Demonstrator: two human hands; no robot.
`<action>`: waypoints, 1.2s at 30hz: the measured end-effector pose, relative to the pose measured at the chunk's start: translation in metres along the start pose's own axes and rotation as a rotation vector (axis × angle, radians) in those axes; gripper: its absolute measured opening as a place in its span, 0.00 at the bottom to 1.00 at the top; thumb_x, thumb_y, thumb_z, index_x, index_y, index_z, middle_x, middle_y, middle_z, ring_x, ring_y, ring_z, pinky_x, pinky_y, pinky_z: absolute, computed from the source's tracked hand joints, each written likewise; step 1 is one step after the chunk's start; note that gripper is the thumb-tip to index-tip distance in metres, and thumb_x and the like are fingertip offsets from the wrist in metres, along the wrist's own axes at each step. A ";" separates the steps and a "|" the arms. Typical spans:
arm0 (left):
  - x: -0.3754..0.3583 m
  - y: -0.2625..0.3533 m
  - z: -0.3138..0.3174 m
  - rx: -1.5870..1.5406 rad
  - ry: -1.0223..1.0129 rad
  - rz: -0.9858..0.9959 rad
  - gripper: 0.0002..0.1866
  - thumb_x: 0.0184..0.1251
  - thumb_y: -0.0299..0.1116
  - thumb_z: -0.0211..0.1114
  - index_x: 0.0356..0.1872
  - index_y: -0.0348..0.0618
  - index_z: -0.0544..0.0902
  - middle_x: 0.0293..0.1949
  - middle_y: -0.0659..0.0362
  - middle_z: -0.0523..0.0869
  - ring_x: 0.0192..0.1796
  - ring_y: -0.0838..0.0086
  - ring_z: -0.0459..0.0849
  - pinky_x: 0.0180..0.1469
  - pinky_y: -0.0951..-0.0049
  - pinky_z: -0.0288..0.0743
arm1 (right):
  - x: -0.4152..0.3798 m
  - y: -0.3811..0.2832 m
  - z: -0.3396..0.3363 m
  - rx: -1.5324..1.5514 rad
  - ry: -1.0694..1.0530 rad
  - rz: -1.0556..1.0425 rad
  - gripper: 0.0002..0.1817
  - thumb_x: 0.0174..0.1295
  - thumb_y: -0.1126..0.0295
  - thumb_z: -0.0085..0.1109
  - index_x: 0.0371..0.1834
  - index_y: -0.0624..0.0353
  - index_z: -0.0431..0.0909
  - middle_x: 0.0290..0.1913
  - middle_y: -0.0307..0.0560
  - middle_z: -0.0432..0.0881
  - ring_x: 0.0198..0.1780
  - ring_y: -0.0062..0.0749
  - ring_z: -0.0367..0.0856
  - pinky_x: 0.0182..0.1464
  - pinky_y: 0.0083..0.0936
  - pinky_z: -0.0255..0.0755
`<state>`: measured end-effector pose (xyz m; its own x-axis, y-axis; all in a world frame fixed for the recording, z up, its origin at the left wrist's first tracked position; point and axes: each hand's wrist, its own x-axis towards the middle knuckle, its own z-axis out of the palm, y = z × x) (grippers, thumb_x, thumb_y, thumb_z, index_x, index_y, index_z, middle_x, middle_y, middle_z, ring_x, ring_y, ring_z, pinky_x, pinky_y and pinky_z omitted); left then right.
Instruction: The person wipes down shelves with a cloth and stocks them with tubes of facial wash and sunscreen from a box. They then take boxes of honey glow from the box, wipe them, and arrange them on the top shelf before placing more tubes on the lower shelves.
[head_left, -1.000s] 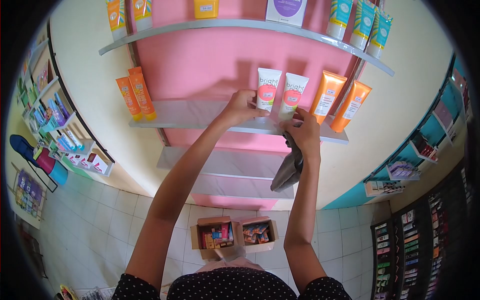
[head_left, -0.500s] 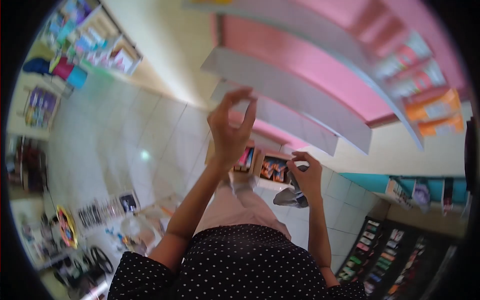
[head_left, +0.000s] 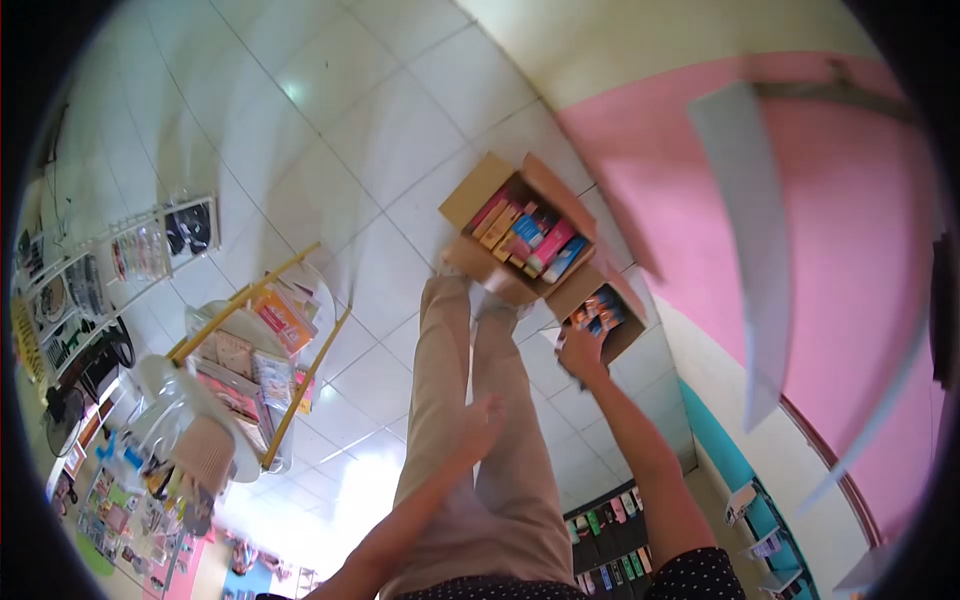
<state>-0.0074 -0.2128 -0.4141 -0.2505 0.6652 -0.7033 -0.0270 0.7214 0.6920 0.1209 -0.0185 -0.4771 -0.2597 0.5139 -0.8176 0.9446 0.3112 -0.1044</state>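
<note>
My left hand [head_left: 484, 424], smeared by motion, is in front of my trouser legs [head_left: 437, 370]. Whether its fingers are apart does not show. My right hand [head_left: 582, 352] reaches down by the near side of the smaller cardboard box [head_left: 628, 338], its fingers curled. A sliver of grey cloth [head_left: 572, 374] shows beneath that hand, mostly hidden by it. Inside the smaller box lie orange and dark packets [head_left: 600, 312]. Touching it, a larger open cardboard box [head_left: 472, 200] holds several pink, blue and yellow small cartons [head_left: 530, 240].
A pink wall with grey shelves [head_left: 745, 250] rises at the right. On the left, a stand with yellow rails [head_left: 308, 388] carries books and packs. Racks of small goods [head_left: 610, 530] stand at the bottom. Pale floor tiles [head_left: 385, 130] run around the boxes.
The view has swung down and right, bringing the boxes closer. My left hand has dropped from before the shelves to my legs. My right hand has lowered to the smaller box.
</note>
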 end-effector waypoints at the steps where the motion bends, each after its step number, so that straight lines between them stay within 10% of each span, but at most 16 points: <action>1: 0.000 -0.012 0.005 -0.029 -0.067 -0.078 0.13 0.50 0.27 0.56 0.39 0.38 0.73 0.29 0.58 0.79 0.36 0.75 0.78 0.36 0.75 0.70 | 0.034 0.003 0.016 -0.052 0.037 -0.005 0.13 0.38 0.65 0.61 0.28 0.56 0.75 0.31 0.51 0.77 0.36 0.41 0.76 0.37 0.35 0.70; 18: 0.035 -0.012 -0.013 -0.181 -0.178 -0.394 0.15 0.51 0.27 0.57 0.42 0.36 0.71 0.36 0.53 0.78 0.41 0.70 0.77 0.45 0.74 0.67 | 0.272 -0.041 0.133 -0.365 0.279 -0.042 0.11 0.44 0.71 0.55 0.31 0.59 0.68 0.29 0.47 0.76 0.29 0.33 0.79 0.30 0.26 0.74; 27: 0.068 -0.023 -0.021 -0.290 0.037 -0.319 0.23 0.55 0.35 0.57 0.51 0.39 0.64 0.52 0.51 0.65 0.56 0.68 0.64 0.53 0.68 0.60 | 0.157 -0.065 0.030 0.364 0.393 -0.124 0.19 0.38 0.65 0.60 0.34 0.58 0.67 0.28 0.47 0.76 0.30 0.42 0.76 0.33 0.30 0.70; 31: 0.099 0.029 -0.035 -0.372 0.194 -0.098 0.26 0.57 0.37 0.54 0.54 0.37 0.59 0.51 0.49 0.63 0.56 0.65 0.63 0.54 0.69 0.58 | 0.065 -0.092 -0.013 0.709 -0.051 -0.297 0.21 0.36 0.62 0.63 0.34 0.59 0.69 0.31 0.48 0.77 0.33 0.39 0.76 0.36 0.30 0.69; 36: 0.069 0.069 -0.053 -0.106 0.119 0.174 0.29 0.57 0.47 0.49 0.52 0.34 0.62 0.41 0.49 0.68 0.46 0.60 0.68 0.48 0.68 0.60 | -0.029 -0.120 -0.054 0.977 -0.114 -0.232 0.25 0.36 0.63 0.65 0.38 0.64 0.70 0.32 0.49 0.77 0.35 0.33 0.77 0.39 0.24 0.69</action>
<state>-0.0774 -0.1272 -0.4063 -0.3722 0.7458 -0.5525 -0.0734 0.5698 0.8185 0.0045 -0.0273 -0.4107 -0.4852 0.4287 -0.7621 0.6373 -0.4234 -0.6439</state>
